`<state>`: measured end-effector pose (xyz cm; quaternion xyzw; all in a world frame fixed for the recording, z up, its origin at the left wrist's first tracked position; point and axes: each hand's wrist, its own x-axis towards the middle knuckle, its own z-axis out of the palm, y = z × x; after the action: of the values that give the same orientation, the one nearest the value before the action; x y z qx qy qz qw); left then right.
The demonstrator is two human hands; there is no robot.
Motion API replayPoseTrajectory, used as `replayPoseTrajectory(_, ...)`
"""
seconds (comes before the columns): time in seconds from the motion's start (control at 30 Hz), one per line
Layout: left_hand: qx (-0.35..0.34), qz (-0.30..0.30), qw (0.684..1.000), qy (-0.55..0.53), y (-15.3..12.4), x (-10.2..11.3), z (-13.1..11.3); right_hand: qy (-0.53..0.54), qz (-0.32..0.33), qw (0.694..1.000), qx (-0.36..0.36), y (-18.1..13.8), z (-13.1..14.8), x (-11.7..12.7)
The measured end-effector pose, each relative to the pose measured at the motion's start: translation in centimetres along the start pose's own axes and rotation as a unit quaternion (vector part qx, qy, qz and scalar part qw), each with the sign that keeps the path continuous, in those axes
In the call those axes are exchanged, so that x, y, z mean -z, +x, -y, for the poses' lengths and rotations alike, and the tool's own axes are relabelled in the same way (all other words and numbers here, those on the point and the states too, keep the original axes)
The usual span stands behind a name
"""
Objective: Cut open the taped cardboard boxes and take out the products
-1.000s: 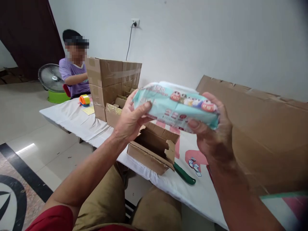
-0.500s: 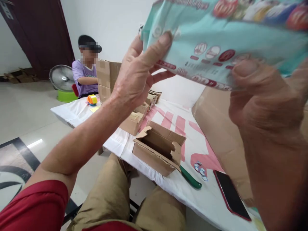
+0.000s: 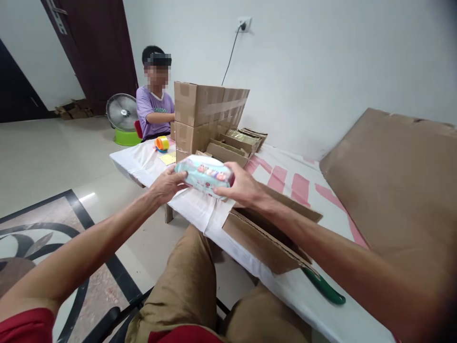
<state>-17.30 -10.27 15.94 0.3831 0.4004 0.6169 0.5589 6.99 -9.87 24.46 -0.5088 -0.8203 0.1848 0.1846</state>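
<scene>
A soft teal pack of wipes (image 3: 202, 177), printed with a row of colourful figures, is held over the table's near edge. My left hand (image 3: 167, 186) grips its left end, thumb on the front. Around the right end is my right hand (image 3: 244, 185), thumb along the lower edge. Below my right forearm stands an open cardboard box (image 3: 262, 240), its inside partly hidden by the arm. A green handle (image 3: 326, 288) sticks out beside the box's near right corner.
Taped cartons (image 3: 194, 105) are stacked at the far side, with open boxes (image 3: 232, 151) beside them. A tape roll (image 3: 162, 143) lies at the table's left. Another person (image 3: 155, 107) sits behind the cartons. A large cardboard sheet (image 3: 389, 176) leans at right.
Both hands have brought the pack down and away from my face, towards the far end of the open box. My view has shifted right, and the phone has left the picture.
</scene>
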Motion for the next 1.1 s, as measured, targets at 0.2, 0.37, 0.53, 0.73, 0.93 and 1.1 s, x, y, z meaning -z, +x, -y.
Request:
replayPoseTrajectory(0.2,0.054,-0.038,0.998,0.019,2.7,4.7,7.5,-0.164,0.13,0.976,-0.056,4.4,-0.7,-6.4)
replayPoseTrajectory(0.37,0.037,-0.036,0.996,0.069,5.7,5.8,10.4,-0.237,0.172,0.953,-0.081,6.1,-1.6,-9.0)
replayPoseTrajectory(0.53,0.004,-0.051,0.981,0.187,8.5,5.9,12.0,-0.295,0.179,0.934,-0.086,7.3,-2.9,-9.9)
replayPoseTrajectory(0.73,-0.062,-0.106,0.933,0.338,6.8,5.4,12.8,-0.283,0.193,0.937,-0.061,7.7,-4.0,-10.2)
replayPoseTrajectory(0.93,-0.171,-0.1,0.875,0.443,2.3,2.6,14.3,-0.189,0.118,0.974,0.04,6.8,-3.5,-7.3)
replayPoseTrajectory(1.1,-0.163,-0.069,0.852,0.493,1.6,0.3,16.0,-0.144,0.05,0.981,0.116,2.7,-1.9,-1.4)
